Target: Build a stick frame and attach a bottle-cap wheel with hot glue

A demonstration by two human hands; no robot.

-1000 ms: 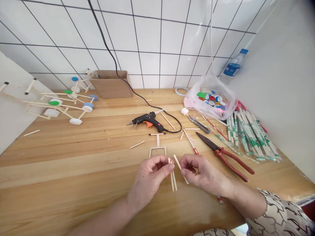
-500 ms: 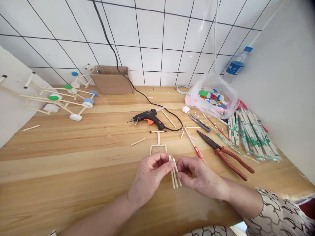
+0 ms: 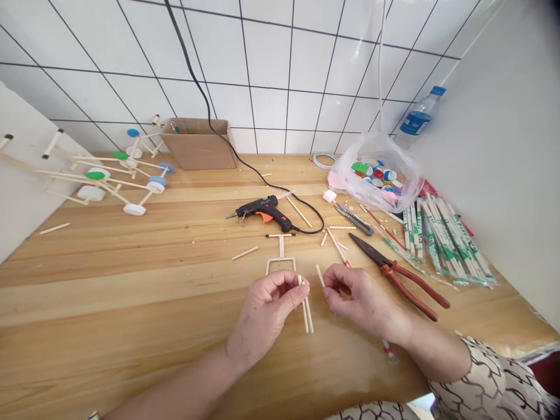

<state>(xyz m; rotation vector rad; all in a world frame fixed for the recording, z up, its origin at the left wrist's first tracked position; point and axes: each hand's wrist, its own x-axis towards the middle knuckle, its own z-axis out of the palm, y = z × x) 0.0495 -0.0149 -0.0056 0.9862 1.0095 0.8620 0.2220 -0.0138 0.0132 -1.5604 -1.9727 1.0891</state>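
Note:
My left hand [image 3: 268, 312] pinches two short wooden sticks [image 3: 307, 312] side by side, their lower ends resting on the wooden table [image 3: 131, 291]. My right hand [image 3: 359, 300] pinches a third short stick [image 3: 321, 276], held a little apart to the right of the pair. Just beyond my hands lies a small glued stick frame [image 3: 280, 256] with a T-shaped top. A black and orange glue gun [image 3: 262, 211] lies further back, its cord running up the tiled wall.
Red-handled pliers [image 3: 400, 277] and small scissors [image 3: 352, 219] lie to the right. Wrapped chopsticks [image 3: 441, 239], a plastic bag of bottle caps [image 3: 378, 175] and a water bottle [image 3: 415, 119] sit far right. Stick-and-cap models [image 3: 114, 175] and a cardboard box [image 3: 199, 143] stand at back left.
My right hand brought its stick against the pair in my left hand, then drew it away to the right again. My left hand has barely moved.

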